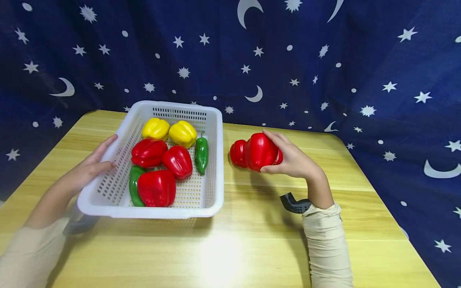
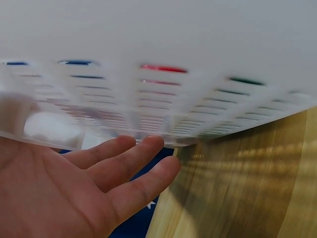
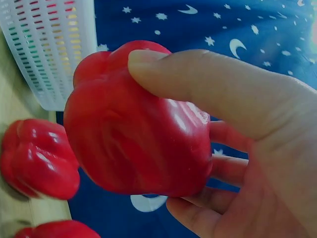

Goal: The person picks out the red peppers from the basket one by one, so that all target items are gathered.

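My left hand grips the left rim of a white perforated plastic basket, thumb over the rim; in the left wrist view its fingers reach along the outside. Inside lie two yellow bell peppers, several red ones, including a large one in front, a green chili pepper at the right and a long green pepper at the left. To the basket's right, my right hand holds a red bell pepper between thumb and fingers. Two more red bell peppers are beside and partly behind it.
The wooden table carries everything and ends against a dark blue curtain with white stars and moons. A dark device sits at my right wrist, and another is partly visible by the left.
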`<control>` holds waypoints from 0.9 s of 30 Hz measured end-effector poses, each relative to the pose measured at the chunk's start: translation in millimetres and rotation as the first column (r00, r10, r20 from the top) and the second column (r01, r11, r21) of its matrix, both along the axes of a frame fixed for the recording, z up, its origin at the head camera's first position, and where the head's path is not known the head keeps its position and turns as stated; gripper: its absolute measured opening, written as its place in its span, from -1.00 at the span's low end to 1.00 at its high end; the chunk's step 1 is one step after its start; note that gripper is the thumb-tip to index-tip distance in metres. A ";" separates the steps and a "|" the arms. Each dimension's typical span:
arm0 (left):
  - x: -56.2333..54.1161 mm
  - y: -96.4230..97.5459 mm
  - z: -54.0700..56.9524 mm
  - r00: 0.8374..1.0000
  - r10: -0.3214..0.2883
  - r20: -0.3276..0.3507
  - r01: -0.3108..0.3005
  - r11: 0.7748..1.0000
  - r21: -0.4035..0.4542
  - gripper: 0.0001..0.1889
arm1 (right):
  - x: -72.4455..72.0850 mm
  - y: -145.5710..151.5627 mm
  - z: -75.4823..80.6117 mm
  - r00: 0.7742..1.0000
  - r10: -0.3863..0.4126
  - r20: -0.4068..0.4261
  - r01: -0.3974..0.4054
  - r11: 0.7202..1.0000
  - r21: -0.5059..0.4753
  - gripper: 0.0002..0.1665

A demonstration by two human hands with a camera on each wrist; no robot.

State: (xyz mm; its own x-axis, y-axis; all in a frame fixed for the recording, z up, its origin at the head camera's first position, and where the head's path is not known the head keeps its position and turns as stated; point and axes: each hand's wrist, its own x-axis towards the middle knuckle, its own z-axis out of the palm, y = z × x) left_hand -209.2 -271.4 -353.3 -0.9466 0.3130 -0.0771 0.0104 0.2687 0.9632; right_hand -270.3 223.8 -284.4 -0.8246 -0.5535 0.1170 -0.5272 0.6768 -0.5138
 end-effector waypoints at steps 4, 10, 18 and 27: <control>-0.9 -1.4 -1.1 1.000 -0.002 -0.006 0.002 1.000 0.000 -0.19 | -2.1 12.1 2.3 0.999 -0.029 -0.044 0.029 1.000 0.000 0.12; -1.0 -2.0 -2.2 1.000 -0.005 -0.009 0.004 1.000 -0.012 -0.20 | -5.8 30.6 3.8 0.994 -0.081 -0.068 0.080 0.996 -0.028 0.11; -0.5 -2.0 -2.7 1.000 -0.005 0.001 0.006 1.000 -0.016 -0.22 | -13.6 54.6 0.0 0.982 -0.175 -0.064 0.172 0.983 -0.060 0.11; -0.1 -1.0 -2.5 1.000 0.008 0.002 -0.008 0.999 -0.035 -0.23 | -18.4 77.3 -3.5 0.966 -0.258 -0.027 0.255 0.964 -0.077 0.12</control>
